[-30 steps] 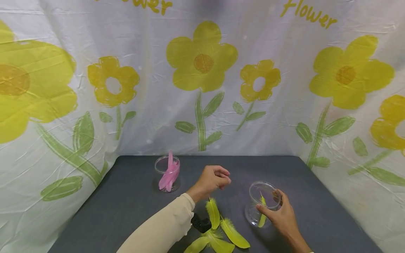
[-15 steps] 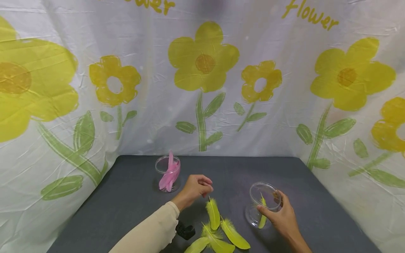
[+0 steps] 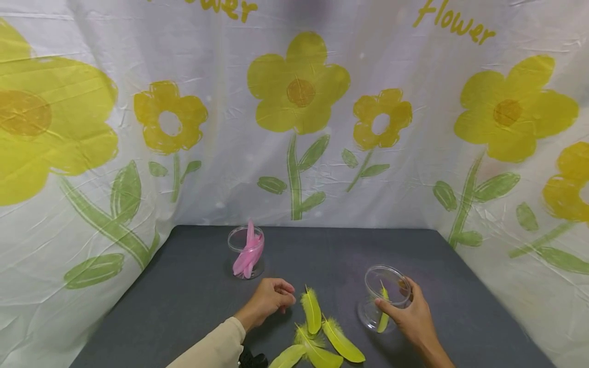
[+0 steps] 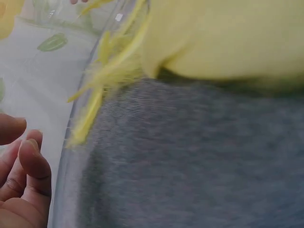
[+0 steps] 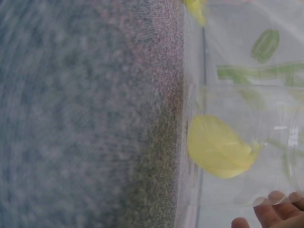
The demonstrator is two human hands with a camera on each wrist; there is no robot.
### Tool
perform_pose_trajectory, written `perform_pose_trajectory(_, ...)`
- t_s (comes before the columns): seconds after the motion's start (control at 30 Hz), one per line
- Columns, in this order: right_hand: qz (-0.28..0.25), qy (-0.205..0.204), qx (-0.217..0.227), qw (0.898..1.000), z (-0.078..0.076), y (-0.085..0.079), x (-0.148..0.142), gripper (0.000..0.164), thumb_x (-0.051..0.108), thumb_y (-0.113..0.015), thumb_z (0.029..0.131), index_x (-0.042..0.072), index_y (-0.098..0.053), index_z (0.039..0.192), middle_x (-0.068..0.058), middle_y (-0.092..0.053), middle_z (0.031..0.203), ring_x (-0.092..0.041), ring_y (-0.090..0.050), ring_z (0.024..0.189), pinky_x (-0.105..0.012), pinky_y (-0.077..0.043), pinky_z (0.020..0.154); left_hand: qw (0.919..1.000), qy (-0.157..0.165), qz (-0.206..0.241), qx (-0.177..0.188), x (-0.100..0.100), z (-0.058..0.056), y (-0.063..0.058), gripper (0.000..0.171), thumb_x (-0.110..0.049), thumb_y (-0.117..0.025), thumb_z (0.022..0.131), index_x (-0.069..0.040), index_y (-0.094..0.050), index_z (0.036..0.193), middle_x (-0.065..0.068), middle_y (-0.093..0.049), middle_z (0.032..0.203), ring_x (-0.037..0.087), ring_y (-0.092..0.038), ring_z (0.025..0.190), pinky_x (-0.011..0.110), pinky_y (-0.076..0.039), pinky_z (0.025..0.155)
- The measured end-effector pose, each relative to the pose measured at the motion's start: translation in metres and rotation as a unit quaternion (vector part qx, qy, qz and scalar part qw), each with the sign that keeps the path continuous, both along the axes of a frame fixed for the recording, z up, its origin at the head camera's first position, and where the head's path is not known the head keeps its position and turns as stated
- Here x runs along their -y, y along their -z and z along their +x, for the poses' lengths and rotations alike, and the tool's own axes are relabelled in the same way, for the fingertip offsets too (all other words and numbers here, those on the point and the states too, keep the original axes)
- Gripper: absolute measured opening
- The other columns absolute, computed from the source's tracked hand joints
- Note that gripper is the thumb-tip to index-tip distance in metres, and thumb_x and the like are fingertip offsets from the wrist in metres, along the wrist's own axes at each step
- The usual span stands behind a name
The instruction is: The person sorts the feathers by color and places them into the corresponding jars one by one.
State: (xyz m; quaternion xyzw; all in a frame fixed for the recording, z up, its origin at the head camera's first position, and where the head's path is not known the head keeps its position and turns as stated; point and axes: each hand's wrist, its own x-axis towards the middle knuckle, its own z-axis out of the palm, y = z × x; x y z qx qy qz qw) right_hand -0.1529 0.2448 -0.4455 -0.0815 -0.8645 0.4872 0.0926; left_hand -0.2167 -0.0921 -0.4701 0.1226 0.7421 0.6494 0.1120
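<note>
Relaxed, slightly bent fingers of my left hand hover just left of several loose yellow feathers, holding nothing. In the left wrist view, thumb and fingers of that hand are apart from the large blurred feathers. My right hand grips a clear cup near its rim, thumb in front and fingers behind. One yellow feather stands tilted inside this cup. Through the cup's wall, the right wrist view shows the feather low against the base; fingertips touch the outside.
A second clear cup stands at the back left, holding pink feathers. The dark tabletop ends at a white curtain printed with yellow flowers. A black wrist device shows below the left sleeve.
My left hand has moved left and toward the front, away from the cup side, to beside the loose feathers. The right hand and its cup stay in place.
</note>
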Motion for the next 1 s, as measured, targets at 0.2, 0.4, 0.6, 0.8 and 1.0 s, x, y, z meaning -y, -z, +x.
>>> perform_pose_trajectory(0.2, -0.004, 0.001, -0.001, 1.000, 0.000, 0.000, 0.000, 0.110, 0.043, -0.081, 0.076, -0.004, -0.014, 0.149, -0.029, -0.035, 0.142, -0.044, -0.032, 0.130, -0.060, -0.030, 0.099, 0.9998, 0.017, -0.002, 0.011, 0.001, 0.006, 0.007, 0.025, 0.001, -0.072, 0.078, 0.011, -0.064, 0.099, 0.010, -0.066, 0.077, 0.022, -0.060, 0.063, 0.034, -0.052, 0.056)
perform_pose_trajectory(0.4, -0.002, -0.003, -0.002, 1.000, 0.001, 0.000, 0.000, 0.110, 0.043, -0.081, 0.076, -0.005, -0.014, 0.149, -0.028, -0.034, 0.143, -0.044, -0.032, 0.131, -0.060, -0.031, 0.099, 0.9990, 0.035, -0.002, 0.026, 0.000, 0.011, 0.016, 0.022, 0.002, -0.072, 0.077, 0.009, -0.065, 0.096, 0.009, -0.065, 0.077, 0.020, -0.060, 0.063, 0.034, -0.052, 0.055)
perform_pose_trajectory(0.6, 0.000, -0.004, -0.003, 1.000, 0.001, 0.000, 0.000, 0.110, 0.043, -0.081, 0.077, -0.005, -0.013, 0.149, -0.028, -0.034, 0.143, -0.044, -0.032, 0.131, -0.060, -0.031, 0.099, 0.9983, 0.045, 0.009, 0.035, 0.000, 0.015, 0.018, 0.022, 0.002, -0.072, 0.076, 0.010, -0.065, 0.095, 0.010, -0.066, 0.077, 0.020, -0.060, 0.063, 0.035, -0.053, 0.055)
perform_pose_trajectory(0.8, -0.002, -0.007, -0.005, 1.000, 0.001, 0.000, 0.000, 0.108, 0.041, -0.080, 0.078, -0.005, -0.013, 0.149, -0.028, -0.033, 0.144, -0.044, -0.031, 0.131, -0.060, -0.031, 0.099, 0.9967, 0.061, 0.015, 0.051, -0.001, 0.018, 0.018, 0.021, 0.003, -0.071, 0.076, 0.010, -0.065, 0.095, 0.011, -0.066, 0.076, 0.020, -0.061, 0.058, 0.035, -0.053, 0.055)
perform_pose_trajectory(1.0, 0.004, -0.007, -0.001, 1.000, 0.001, 0.000, 0.000, 0.108, 0.042, -0.080, 0.078, -0.004, -0.014, 0.149, -0.028, -0.033, 0.144, -0.044, -0.031, 0.132, -0.060, -0.031, 0.100, 0.9957, 0.076, 0.017, 0.051, -0.004, 0.021, 0.018, 0.019, 0.005, -0.070, 0.076, 0.010, -0.066, 0.094, 0.010, -0.066, 0.074, 0.017, -0.059, 0.055, 0.033, -0.053, 0.054)
